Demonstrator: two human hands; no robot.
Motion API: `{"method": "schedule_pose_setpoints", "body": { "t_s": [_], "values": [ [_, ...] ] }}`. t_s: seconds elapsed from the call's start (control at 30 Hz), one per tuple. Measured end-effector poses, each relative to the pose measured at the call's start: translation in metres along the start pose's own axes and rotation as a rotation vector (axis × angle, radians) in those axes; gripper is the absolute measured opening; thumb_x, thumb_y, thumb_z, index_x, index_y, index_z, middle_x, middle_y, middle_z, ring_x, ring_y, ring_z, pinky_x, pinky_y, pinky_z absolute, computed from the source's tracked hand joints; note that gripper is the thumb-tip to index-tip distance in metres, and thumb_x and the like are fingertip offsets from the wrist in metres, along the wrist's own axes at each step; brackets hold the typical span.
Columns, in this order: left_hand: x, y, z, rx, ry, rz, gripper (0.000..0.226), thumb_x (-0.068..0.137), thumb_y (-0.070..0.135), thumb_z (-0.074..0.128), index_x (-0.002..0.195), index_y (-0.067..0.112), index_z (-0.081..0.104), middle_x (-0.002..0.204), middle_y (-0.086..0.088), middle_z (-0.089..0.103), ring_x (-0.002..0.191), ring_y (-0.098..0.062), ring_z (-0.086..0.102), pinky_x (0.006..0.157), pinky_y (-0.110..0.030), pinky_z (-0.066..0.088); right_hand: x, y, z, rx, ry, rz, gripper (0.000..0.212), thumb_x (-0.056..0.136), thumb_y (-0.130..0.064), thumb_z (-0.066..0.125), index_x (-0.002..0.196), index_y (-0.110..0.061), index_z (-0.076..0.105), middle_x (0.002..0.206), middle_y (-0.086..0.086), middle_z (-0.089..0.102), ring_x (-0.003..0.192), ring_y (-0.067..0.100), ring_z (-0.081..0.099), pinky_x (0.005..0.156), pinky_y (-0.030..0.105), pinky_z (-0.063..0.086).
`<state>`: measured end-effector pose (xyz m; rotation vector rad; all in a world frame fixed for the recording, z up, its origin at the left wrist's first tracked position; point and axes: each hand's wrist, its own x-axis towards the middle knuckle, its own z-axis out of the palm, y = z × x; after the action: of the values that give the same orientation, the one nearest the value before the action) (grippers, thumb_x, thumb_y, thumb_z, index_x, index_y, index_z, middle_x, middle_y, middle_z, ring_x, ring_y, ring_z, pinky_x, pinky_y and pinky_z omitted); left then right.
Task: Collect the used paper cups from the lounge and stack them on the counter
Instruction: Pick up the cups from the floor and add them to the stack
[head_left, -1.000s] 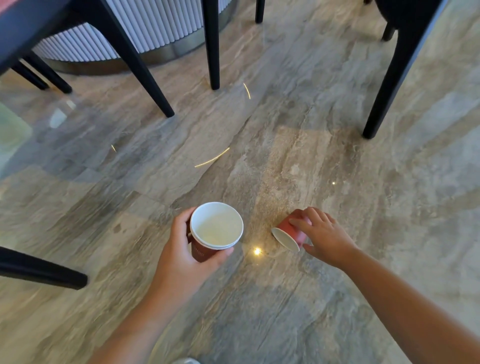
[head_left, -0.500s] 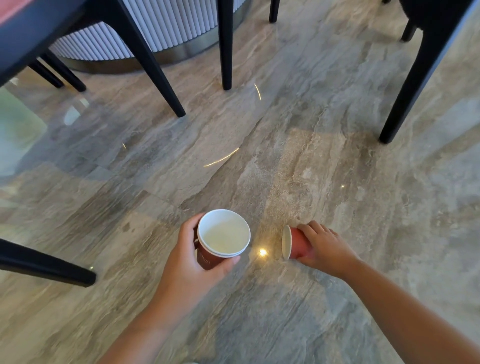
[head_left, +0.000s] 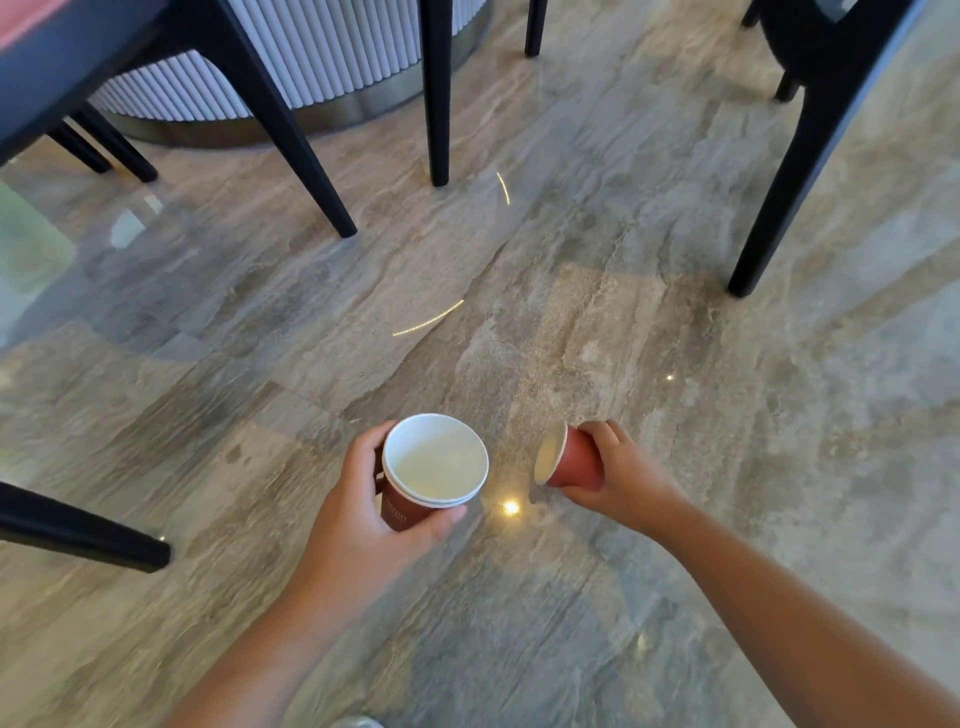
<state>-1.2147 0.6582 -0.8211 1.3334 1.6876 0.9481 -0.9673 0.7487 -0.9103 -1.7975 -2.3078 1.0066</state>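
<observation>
While the grey stone floor fills the view, two nested red paper cups are gripped upright by the left hand, fingers and thumb curled round the sides, the white inside shown. Just to the right, a single red cup is held by the right hand, fingers wrapped round its base, tipped sideways with its mouth turned left toward the stack. Black chair legs are seen at the far side.
</observation>
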Motion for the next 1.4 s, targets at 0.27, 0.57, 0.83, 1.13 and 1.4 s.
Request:
{"method": "schedule_pose_setpoints", "body": {
  "t_s": [0.27, 0.57, 0.83, 1.13, 1.4],
  "values": [
    [0.019, 0.055, -0.017, 0.007, -0.05, 0.053, 0.073, 0.044, 0.061, 0.078, 0.107, 0.06, 0.041, 0.109, 0.033, 0.056, 0.101, 0.006, 0.057, 0.078, -0.014, 0.042, -0.015, -0.059, -0.097, 0.226, 0.326, -0.088, 0.074, 0.067, -0.04, 0.075, 0.129, -0.025, 0.037, 0.118, -0.01, 0.045, 0.095, 0.002, 0.044, 0.072, 0.011, 0.034],
    [0.023, 0.127, -0.056, -0.081, 0.006, 0.11, 0.068, 0.042, 0.059, 0.078, 0.101, 0.06, 0.045, 0.105, 0.029, 0.06, 0.099, 0.004, 0.059, 0.079, -0.019, 0.044, -0.048, -0.145, -0.161, 0.688, 0.537, -0.209, 0.079, 0.068, -0.033, 0.075, 0.13, -0.049, 0.027, 0.12, -0.012, 0.051, 0.103, -0.002, 0.053, 0.085, 0.016, 0.045],
    [0.009, 0.175, -0.066, -0.096, 0.012, 0.086, 0.068, 0.039, 0.06, 0.077, 0.101, 0.058, 0.047, 0.102, 0.032, 0.06, 0.097, 0.008, 0.058, 0.086, -0.027, 0.047, -0.065, -0.173, -0.163, 0.909, 0.638, -0.286, 0.076, 0.071, -0.026, 0.076, 0.127, -0.049, 0.03, 0.101, -0.014, 0.056, 0.086, -0.009, 0.057, 0.064, 0.003, 0.043],
    [-0.001, 0.213, -0.046, -0.1, 0.012, 0.151, 0.064, 0.045, 0.054, 0.078, 0.101, 0.053, 0.048, 0.103, 0.033, 0.06, 0.097, 0.009, 0.058, 0.08, -0.021, 0.047, -0.091, -0.154, -0.169, 1.013, 0.706, -0.26, 0.07, 0.072, -0.028, 0.075, 0.123, -0.046, 0.032, 0.115, 0.005, 0.057, 0.099, 0.014, 0.06, 0.078, 0.018, 0.049],
    [-0.006, 0.209, -0.025, -0.044, -0.053, 0.182, 0.071, 0.042, 0.06, 0.076, 0.106, 0.051, 0.047, 0.105, 0.029, 0.059, 0.101, 0.004, 0.057, 0.089, -0.029, 0.049, -0.113, -0.14, -0.19, 1.148, 0.794, -0.281, 0.064, 0.069, -0.022, 0.068, 0.12, -0.035, 0.032, 0.114, 0.007, 0.058, 0.094, 0.002, 0.06, 0.077, 0.018, 0.05]
  ]
}}
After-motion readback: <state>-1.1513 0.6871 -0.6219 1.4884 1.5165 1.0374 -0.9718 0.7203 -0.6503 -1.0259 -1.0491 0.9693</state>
